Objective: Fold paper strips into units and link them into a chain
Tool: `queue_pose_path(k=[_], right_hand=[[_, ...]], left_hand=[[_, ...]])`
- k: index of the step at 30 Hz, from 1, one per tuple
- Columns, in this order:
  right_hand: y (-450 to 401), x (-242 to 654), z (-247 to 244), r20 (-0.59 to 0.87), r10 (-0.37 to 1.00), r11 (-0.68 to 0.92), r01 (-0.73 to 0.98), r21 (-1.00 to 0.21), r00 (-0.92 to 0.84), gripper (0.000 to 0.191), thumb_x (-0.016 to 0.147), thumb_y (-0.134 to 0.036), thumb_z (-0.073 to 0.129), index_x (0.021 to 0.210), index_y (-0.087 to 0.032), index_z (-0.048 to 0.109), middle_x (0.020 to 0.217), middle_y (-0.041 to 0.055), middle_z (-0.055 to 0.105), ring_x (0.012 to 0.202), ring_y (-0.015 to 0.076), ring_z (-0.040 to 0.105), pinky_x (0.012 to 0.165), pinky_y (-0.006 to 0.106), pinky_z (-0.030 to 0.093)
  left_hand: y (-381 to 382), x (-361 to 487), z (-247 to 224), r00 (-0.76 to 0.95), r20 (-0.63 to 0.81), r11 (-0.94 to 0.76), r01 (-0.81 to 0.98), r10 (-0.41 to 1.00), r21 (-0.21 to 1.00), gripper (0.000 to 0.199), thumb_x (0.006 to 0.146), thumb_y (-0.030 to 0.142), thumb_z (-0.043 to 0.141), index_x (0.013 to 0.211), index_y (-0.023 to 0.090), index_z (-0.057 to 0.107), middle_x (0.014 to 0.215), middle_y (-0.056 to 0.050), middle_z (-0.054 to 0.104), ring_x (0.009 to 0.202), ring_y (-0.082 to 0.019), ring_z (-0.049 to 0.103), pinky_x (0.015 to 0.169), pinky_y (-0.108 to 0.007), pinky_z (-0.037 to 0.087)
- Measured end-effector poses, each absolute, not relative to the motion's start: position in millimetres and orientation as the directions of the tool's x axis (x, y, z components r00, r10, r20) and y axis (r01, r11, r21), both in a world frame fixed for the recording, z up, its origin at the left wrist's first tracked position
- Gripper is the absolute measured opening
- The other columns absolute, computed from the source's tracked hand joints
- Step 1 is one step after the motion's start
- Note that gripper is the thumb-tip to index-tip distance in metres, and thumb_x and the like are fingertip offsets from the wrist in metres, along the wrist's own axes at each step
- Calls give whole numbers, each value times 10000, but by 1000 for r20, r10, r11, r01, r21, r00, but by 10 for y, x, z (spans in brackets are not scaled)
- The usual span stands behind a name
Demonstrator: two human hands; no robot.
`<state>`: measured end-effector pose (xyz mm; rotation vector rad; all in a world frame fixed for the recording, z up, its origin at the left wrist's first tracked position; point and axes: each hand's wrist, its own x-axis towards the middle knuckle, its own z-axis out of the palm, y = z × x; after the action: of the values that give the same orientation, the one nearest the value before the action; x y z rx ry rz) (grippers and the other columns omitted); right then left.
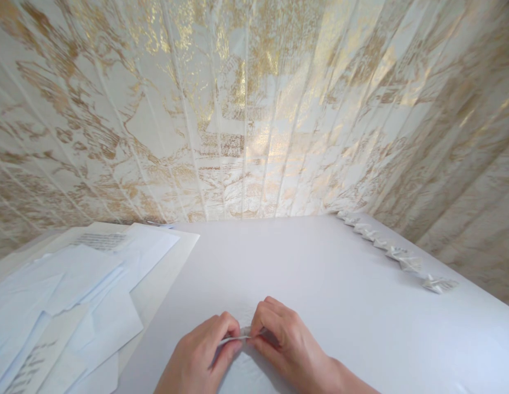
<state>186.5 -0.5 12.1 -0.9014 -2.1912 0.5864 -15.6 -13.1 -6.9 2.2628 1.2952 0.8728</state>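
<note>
Near the front of the white table, my left hand [205, 347] and my right hand [281, 339] meet around a small folded piece of paper [245, 331]. Each hand pinches one end between thumb and fingers. Only a thin pale strip of the paper shows between the fingertips; the rest is hidden by my fingers. It is held just over the tabletop, and I cannot tell whether it touches the surface.
A loose pile of paper sheets [94, 284], some printed, covers the left of the white table [258, 262]. Several small folded paper pieces [404, 260] stand in a row along the right edge. A gold-patterned curtain [246, 137] hangs behind.
</note>
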Motion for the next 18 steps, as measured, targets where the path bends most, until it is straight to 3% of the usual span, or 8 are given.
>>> queue_pose_path(k=[6, 10, 15, 18], right_hand=[[-11, 1857, 131, 420, 743, 647, 400, -649, -521, 251, 906, -99, 551, 687, -209, 499, 690, -7, 561, 684, 142, 516, 628, 221, 397], [21, 1872, 109, 398, 757, 636, 447, -629, -518, 225, 851, -20, 572, 723, -202, 536, 704, -9, 568, 690, 145, 518, 639, 230, 412], [95, 1949, 112, 411, 775, 627, 496, -601, -481, 300, 773, 70, 533, 832, -205, 638, 1022, 51, 634, 980, 199, 548, 852, 321, 466], [90, 1960, 114, 419, 778, 625, 511, -590, -468, 360, 724, 86, 510, 825, -217, 674, 1139, 49, 610, 1083, 221, 517, 905, 358, 461]], left_hand=[[-135, -171, -84, 384, 315, -495, 622, 868, 607, 142, 883, 186, 595, 797, 262, 511, 700, 106, 605, 632, -86, 626, 617, -156, 454], [-125, -178, -134, 428, 321, -533, 622, 845, 574, 117, 916, 184, 556, 840, 264, 517, 729, 89, 596, 649, -95, 619, 625, -175, 453], [-80, -186, -134, 466, 328, -565, 589, 822, 578, 167, 928, 100, 498, 930, 265, 520, 931, 42, 598, 853, -101, 634, 764, -181, 471], [-71, -189, -119, 484, 330, -581, 593, 811, 558, 160, 955, 115, 459, 915, 251, 533, 928, 28, 580, 837, -102, 632, 760, -184, 477]])
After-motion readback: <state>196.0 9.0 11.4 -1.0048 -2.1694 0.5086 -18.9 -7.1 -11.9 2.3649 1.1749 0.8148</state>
